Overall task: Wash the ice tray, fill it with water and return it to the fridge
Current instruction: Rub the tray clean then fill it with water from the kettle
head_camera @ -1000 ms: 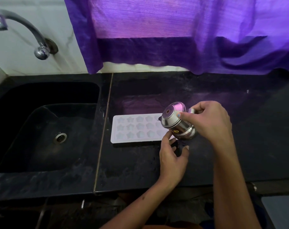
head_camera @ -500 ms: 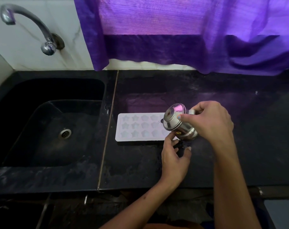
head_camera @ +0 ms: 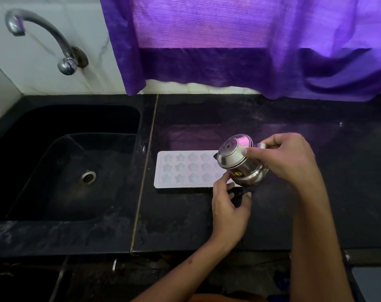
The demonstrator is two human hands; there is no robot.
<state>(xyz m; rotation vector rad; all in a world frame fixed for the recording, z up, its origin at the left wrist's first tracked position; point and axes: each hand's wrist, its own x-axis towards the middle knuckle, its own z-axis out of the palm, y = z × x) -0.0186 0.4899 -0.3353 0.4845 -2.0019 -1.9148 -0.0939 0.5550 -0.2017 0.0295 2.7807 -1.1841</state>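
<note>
Left hand [head_camera: 228, 210] at ice tray [head_camera: 185, 171] corner

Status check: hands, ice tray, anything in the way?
Right hand grips steel pot, tipped over ice tray. Left hand pinches tray's near right edge. Tray flat on counter; nothing blocking.

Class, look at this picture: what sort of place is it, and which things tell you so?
Most likely a home kitchen: a black sink with a wall tap, a dark stone counter, and a white ice tray.
</note>
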